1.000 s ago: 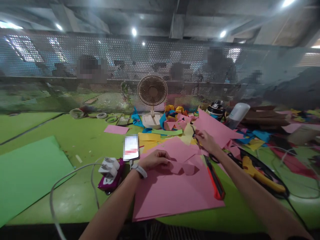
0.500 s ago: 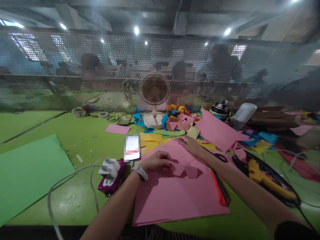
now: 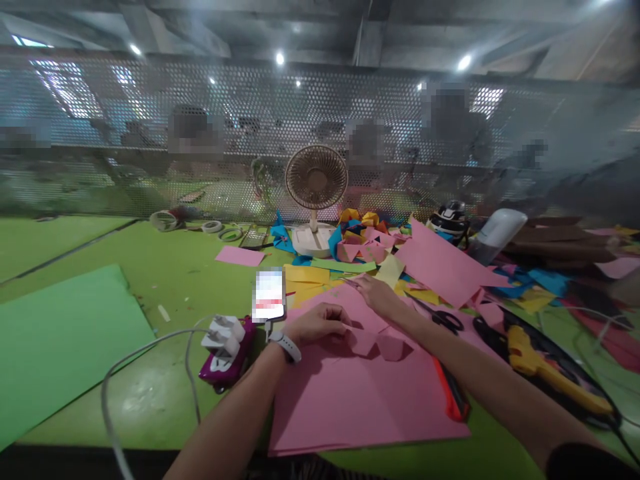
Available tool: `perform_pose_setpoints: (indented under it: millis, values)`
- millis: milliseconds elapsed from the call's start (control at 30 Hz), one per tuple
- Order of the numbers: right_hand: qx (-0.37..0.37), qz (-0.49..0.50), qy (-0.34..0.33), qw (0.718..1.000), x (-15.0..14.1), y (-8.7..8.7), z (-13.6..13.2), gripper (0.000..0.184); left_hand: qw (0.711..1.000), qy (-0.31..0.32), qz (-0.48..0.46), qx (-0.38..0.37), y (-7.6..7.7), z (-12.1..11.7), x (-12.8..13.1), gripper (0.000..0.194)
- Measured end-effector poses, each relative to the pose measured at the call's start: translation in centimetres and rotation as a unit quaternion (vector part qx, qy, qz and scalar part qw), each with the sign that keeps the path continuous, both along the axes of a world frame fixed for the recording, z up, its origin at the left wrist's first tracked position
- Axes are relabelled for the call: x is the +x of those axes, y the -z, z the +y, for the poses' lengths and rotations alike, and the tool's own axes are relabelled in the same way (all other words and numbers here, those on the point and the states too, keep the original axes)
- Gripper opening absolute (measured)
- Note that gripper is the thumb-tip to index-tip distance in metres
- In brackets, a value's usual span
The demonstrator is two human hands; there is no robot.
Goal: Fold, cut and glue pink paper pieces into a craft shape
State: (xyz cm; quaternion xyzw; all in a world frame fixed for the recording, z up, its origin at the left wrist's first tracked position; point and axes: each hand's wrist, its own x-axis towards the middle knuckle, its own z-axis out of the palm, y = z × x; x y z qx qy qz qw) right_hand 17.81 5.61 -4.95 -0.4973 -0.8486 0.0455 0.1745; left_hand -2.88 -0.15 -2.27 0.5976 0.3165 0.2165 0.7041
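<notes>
My left hand [image 3: 320,323], with a white watch band on the wrist, pinches a folded pink paper piece [image 3: 360,341] over larger pink paper sheets [image 3: 360,407]. My right hand [image 3: 375,297] reaches to the far edge of those sheets, close to yellow paper [image 3: 305,275]. Its fingertips are bent together around something thin that is too small to make out. Under and beside the right forearm lie black-handled scissors [image 3: 447,320] and a red utility knife [image 3: 455,403].
A phone [image 3: 269,295] and a purple power strip with white plugs [image 3: 225,347] sit at left, their cables trailing. Green card [image 3: 65,347] lies further left. A yellow glue gun [image 3: 555,373] rests at right. Behind stand a fan [image 3: 316,180] and paper scraps [image 3: 373,250].
The whole view has shifted slightly, so things appear further right. The right hand's fingers have drawn in a little. My left hand keeps its hold on the pink piece.
</notes>
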Motion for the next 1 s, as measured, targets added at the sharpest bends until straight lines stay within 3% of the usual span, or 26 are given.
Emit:
perform_pose_setpoints:
  millis: [467, 733, 1000]
  values:
    - [-0.008, 0.038, 0.009, 0.999, 0.2, -1.4, -1.0, 0.033, 1.000, 0.002, 0.008, 0.010, -0.1, 0.1, 0.0, 0.016]
    - [-0.014, 0.055, 0.019, 0.998, 2.7, -3.4, -5.3, 0.026, 0.999, -0.005, 0.006, 0.036, -0.3, 0.3, 0.1, 0.021]
    - [0.013, 0.106, -0.027, 0.994, 3.6, -3.2, -8.4, 0.023, 0.999, 0.008, 0.009, 0.037, 0.3, 0.8, 0.0, 0.042]
